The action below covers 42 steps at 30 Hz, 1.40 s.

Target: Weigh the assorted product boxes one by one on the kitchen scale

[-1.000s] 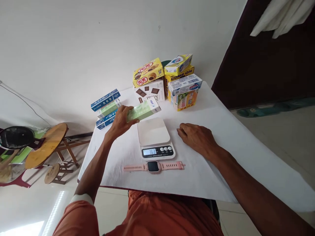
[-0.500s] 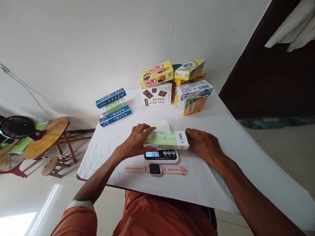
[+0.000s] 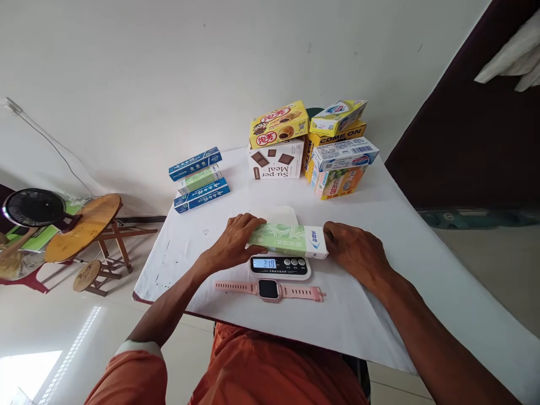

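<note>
A green and white toothpaste box [image 3: 287, 239] lies across the white kitchen scale [image 3: 301, 274], whose lit display reads about 218. My left hand [image 3: 236, 242] grips the box's left end, thumb on the near side and fingers over the far side. At the right end, my right hand [image 3: 354, 247] is closed, its curled fingertips against the box's end; the exact hold is partly hidden. Just in front of the scale, a pink-strapped smartwatch [image 3: 269, 289] is laid out flat.
Two blue toothpaste boxes [image 3: 202, 195] with a green box [image 3: 200, 179] between them lie at the back left. A yellow snack box [image 3: 279, 124] rests on a white Su-per Meal box [image 3: 276, 160]. More stacked cartons [image 3: 346, 154] stand right of these. A black fan [image 3: 34, 207] is at far left.
The scale's reading has dropped from about 363 to about 218. Both hands stay at the box's ends; the whole view has shifted slightly.
</note>
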Available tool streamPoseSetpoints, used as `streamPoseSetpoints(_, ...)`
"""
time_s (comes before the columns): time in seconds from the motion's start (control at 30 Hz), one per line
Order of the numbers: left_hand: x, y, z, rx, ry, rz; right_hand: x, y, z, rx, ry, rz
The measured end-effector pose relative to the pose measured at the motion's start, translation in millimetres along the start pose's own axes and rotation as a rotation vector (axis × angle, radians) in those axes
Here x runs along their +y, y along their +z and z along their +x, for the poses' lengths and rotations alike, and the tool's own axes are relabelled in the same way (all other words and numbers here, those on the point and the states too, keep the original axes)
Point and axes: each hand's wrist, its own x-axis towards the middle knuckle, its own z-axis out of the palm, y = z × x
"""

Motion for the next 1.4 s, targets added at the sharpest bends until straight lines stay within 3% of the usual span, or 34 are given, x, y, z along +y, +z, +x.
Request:
streamPoseSetpoints(0.13, -27, -25.6, -5, 0.146, -0.098, 0.038, 0, 3, -1, 0.033, -0.007, -0.002)
streamPoseSetpoints(0.43, -142, -86.1, 6, 0.342, -0.510, 0.263, 2, 10, 0, 0.096, -0.024, -0.016)
streamPoseSetpoints(0.6, -188, -101.1, 30, 0.421, -0.593, 0.331, 4, 12, 1, 0.105, -0.013, -0.014)
streamPoseSetpoints(0.77, -208, -100.7, 40, 0.444, -0.635, 0.382, 3, 11, 1, 0.115, -0.009, -0.008)
streamPoseSetpoints(0.87, -204, -97.9, 38, 0.473, -0.613, 0.396, 2, 10, 1, 0.104, -0.007, -0.006)
streamPoseSetpoints(1.0, -178, -90.1, 44, 0.506, -0.496, 0.391, -1, 7, 1, 0.080, 0.005, -0.031)
streamPoseSetpoints(1.4, -42, -19.2, 145, 0.266, 0.057, 0.240, -8, -3, 1, 0.007, 0.044, -0.106)
